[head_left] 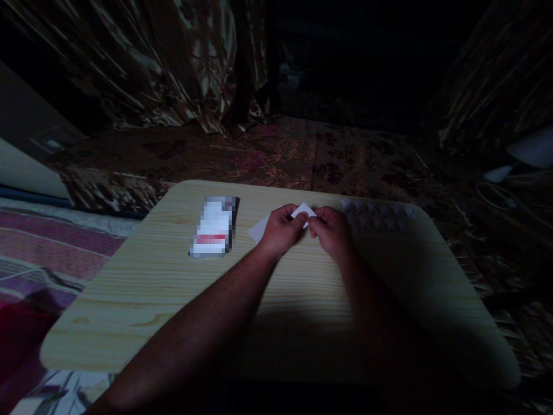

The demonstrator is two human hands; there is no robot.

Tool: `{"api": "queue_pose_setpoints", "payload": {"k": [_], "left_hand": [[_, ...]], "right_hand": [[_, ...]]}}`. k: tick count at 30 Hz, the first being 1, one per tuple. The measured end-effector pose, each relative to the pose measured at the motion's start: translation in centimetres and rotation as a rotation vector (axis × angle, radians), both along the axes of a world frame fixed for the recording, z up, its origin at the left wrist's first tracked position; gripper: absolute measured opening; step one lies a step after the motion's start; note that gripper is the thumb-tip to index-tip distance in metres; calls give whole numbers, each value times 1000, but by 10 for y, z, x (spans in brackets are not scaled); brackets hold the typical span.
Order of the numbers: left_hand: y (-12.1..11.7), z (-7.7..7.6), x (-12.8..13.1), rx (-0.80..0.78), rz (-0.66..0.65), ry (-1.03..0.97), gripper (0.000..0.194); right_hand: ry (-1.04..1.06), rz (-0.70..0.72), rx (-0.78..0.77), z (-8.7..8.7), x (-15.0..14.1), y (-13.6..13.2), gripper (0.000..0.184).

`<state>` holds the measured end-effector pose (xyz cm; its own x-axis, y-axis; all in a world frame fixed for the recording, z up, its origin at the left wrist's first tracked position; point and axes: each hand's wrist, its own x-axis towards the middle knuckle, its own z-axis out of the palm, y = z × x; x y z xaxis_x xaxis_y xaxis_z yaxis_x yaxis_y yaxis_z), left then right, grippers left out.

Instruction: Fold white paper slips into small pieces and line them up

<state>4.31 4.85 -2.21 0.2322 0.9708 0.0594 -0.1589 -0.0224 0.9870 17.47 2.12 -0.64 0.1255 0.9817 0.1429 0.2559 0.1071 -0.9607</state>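
A small folded piece of white paper (304,211) is held between my two hands above the far middle of the table. My left hand (280,231) pinches its left side, with the thumb on the paper. On its right side, the thumb and fingers of my right hand (332,230) close on the edge. Another pale sheet of paper (258,230) lies on the table, partly hidden behind my left hand. To the right of my right hand, several small folded paper pieces (375,216) are lined up in two rows.
The light wooden table (142,276) has rounded corners. A phone with a blurred screen (213,226) lies left of my hands. Beyond the table are a patterned cloth-covered seat (259,153) and curtains (207,63). Striped bedding (73,248) is at left. The room is dark.
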Motion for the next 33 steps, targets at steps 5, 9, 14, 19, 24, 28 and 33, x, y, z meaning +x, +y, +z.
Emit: {"api": "queue_pose_setpoints", "payload": {"k": [5, 9, 14, 19, 24, 28, 33], "left_hand": [[1, 1, 0, -43, -6, -53, 30], [2, 1, 0, -51, 4, -81, 29], [1, 2, 1, -56, 20, -106, 26], [1, 3, 1, -66, 21, -124, 23], [1, 3, 0, -56, 34, -138, 20], [0, 3, 0, -67, 43, -123, 24], [0, 2, 1, -72, 36, -111, 27]], "right_hand": [[11, 9, 3, -2, 0, 1, 20], [10, -11, -14, 0, 0, 1, 21], [7, -19, -6, -3, 0, 1, 24], [59, 2, 15, -4, 0, 1, 21], [39, -3, -4, -2, 0, 0, 20], [45, 3, 11, -2, 0, 0, 20], [-2, -9, 21, -1, -1, -1, 20]]}}
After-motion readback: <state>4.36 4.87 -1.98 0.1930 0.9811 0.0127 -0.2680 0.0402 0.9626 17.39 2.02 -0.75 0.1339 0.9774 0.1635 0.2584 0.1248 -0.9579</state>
